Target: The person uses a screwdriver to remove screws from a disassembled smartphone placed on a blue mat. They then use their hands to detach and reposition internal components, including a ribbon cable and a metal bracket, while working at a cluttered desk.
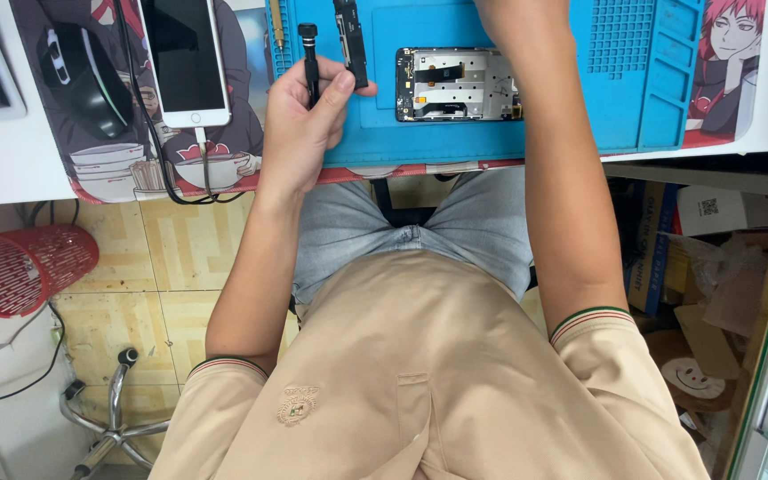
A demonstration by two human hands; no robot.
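1. Left hand (pixel 300 124): closed around a black screwdriver (pixel 309 62) held upright, tip hidden in the fist, at about 11 o'clock from the person's lap.
2. Right hand: out of view past the top edge; only the forearm (pixel 562 178) shows, reaching toward 12 o'clock, so whether it is open or closed cannot be told.
3. Opened phone (pixel 455 84): lies flat on the blue mat (pixel 562 116), back cover off, inner frame and parts exposed, at 12 o'clock between the two arms.
4. Black part (pixel 349 40): a narrow strip resting on the mat just right of the screwdriver, apart from the opened phone. Judged from this, the disassembly is well begun; the frame remains populated, so more appears left to do.
5. Mat compartments (pixel 624 36): small grid cells at 1 o'clock; contents too small to tell.
6. White phone (pixel 185 58): screen dark, cable plugged in, on the printed desk pad (pixel 82 151) at 10 o'clock.
7. Red basket (pixel 20 267): on the floor at 8 o'clock, contents not discernible.
8. Tabletop (pixel 2 169): white, carrying pad and mat.
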